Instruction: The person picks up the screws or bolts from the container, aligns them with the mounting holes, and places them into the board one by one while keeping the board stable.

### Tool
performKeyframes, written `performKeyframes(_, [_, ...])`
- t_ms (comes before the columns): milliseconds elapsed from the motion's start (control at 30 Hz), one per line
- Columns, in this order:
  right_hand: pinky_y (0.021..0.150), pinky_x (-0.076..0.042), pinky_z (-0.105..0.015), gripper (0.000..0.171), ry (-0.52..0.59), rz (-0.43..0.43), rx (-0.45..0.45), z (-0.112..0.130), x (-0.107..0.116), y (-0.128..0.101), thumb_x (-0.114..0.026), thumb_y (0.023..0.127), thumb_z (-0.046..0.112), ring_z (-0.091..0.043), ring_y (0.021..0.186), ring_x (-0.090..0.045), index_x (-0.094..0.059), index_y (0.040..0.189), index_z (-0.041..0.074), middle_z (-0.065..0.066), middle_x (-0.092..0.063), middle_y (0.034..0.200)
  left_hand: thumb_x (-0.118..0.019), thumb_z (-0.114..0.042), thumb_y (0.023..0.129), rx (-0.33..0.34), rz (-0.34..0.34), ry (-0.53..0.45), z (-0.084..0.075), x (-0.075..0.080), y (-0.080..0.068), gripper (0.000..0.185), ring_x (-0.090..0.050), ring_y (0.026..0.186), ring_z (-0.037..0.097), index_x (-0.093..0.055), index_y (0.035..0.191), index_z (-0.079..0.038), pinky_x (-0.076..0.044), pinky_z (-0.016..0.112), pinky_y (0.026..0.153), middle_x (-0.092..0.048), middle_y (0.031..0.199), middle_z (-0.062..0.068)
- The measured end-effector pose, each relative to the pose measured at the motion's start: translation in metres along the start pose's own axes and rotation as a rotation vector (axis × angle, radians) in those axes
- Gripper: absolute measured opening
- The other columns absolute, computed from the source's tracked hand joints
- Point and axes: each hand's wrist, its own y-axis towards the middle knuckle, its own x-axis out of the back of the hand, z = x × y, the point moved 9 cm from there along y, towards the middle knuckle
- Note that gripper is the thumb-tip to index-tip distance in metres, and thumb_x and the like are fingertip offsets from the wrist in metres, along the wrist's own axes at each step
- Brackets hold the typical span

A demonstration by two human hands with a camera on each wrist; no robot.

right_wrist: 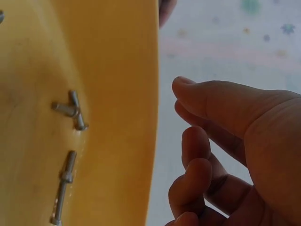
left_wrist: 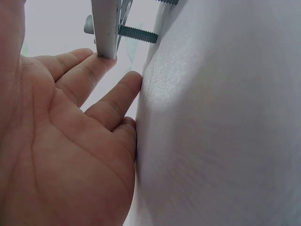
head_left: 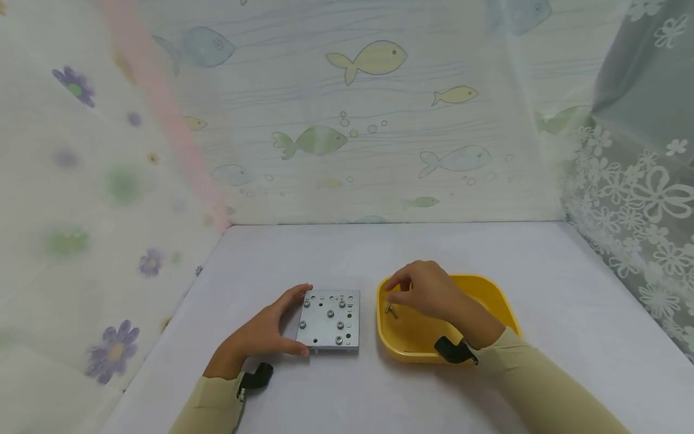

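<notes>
My left grip (head_left: 265, 330) spreads wide in a curve, thumb near, forefinger far, its left forearm (head_left: 208, 405) angling in from the near left. My right grip (head_left: 434, 292) arches fingers-down, thumb and forefinger tips close together, its right forearm (head_left: 544, 383) slanting in from the near right.

One plate (head_left: 323, 332), one tray (head_left: 412, 334) — six seated bolts (head_left: 330, 313) (at least four loose ones (right_wrist: 68, 165)).
</notes>
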Motion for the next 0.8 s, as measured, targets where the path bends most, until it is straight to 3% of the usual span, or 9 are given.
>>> performKeyframes(200, [0.056, -0.044, -0.025, 0.017, 0.014, 0.015, 0.015, -0.012, 0.001, -0.003, -0.083, 0.088, 0.031, -0.014, 0.068, -0.054, -0.083, 0.103, 0.024, 0.007, -0.064, 0.074, -0.098, -0.055, 0.057, 0.015, 0.003, -0.004, 0.004, -0.002, -0.002, 0.129, -0.026, 0.158, 0.019, -0.026, 0.163, -0.037, -0.017, 0.062, 0.127, -0.038, 0.165, -0.007])
performKeyframes(500, [0.056, -0.043, -0.024, 0.019, 0.015, 0.004, 0.027, -0.023, 0.015, -0.009, -0.084, 0.087, 0.033, -0.014, 0.067, -0.054, -0.084, 0.102, 0.022, 0.006, -0.064, 0.073, -0.098, -0.056, 0.057, -0.015, -0.005, -0.008, 0.001, -0.001, 0.001, 0.127, -0.027, 0.158, 0.017, -0.026, 0.161, -0.042, -0.018, 0.060, 0.127, -0.040, 0.164, -0.009])
performKeyframes(800, [0.059, -0.045, -0.025, 0.020, -0.007, 0.024, 0.001, -0.038, 0.021, -0.011, -0.084, 0.087, 0.034, -0.015, 0.072, -0.055, -0.083, 0.104, 0.023, 0.006, -0.065, 0.077, -0.099, -0.053, 0.057, 0.000, 0.002, -0.017, -0.002, 0.001, 0.001, 0.129, -0.027, 0.158, 0.017, -0.027, 0.163, -0.036, -0.017, 0.060, 0.128, -0.039, 0.165, -0.009])
